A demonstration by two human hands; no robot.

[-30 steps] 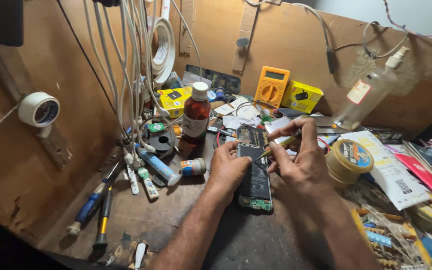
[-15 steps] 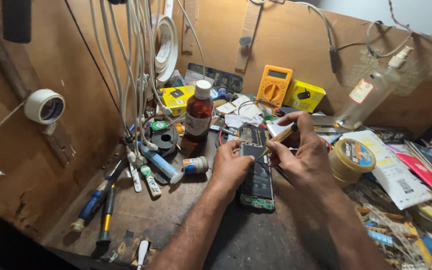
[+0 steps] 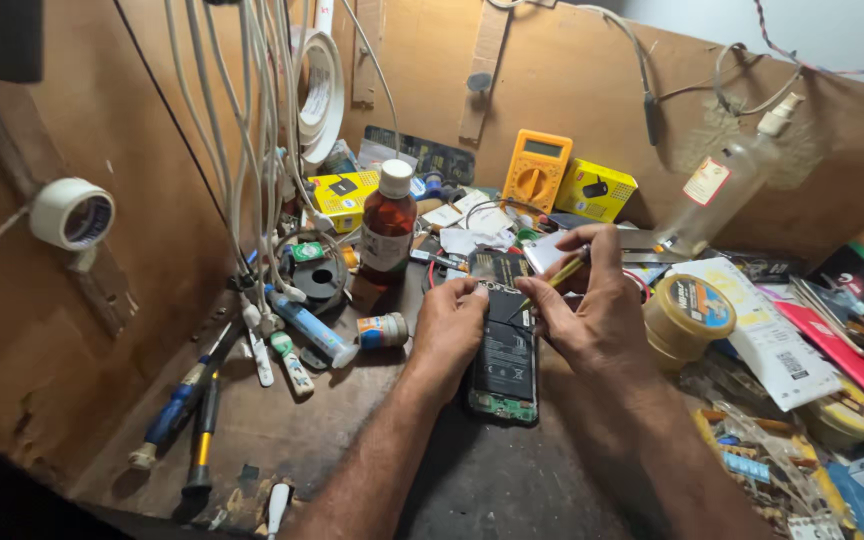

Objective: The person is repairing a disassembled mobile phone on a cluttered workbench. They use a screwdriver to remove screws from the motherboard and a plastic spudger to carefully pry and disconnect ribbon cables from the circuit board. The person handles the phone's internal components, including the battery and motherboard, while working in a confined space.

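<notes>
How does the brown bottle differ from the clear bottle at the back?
The brown bottle stands upright with a white screw cap; the clear bottle leans tilted against the wall and has a spray top. The brown bottle is dark amber, while the clear bottle is see-through. Both carry paper labels.

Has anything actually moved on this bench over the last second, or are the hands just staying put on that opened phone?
Very little. The right hand keeps its pinch on the thin yellow-green tool, its tip shifting only slightly over the upper part of the opened phone. The left hand still steadies the phone's left edge. Nothing was picked up or let go. The brown bottle, yellow multimeter and round tin stayed where they were.
</notes>
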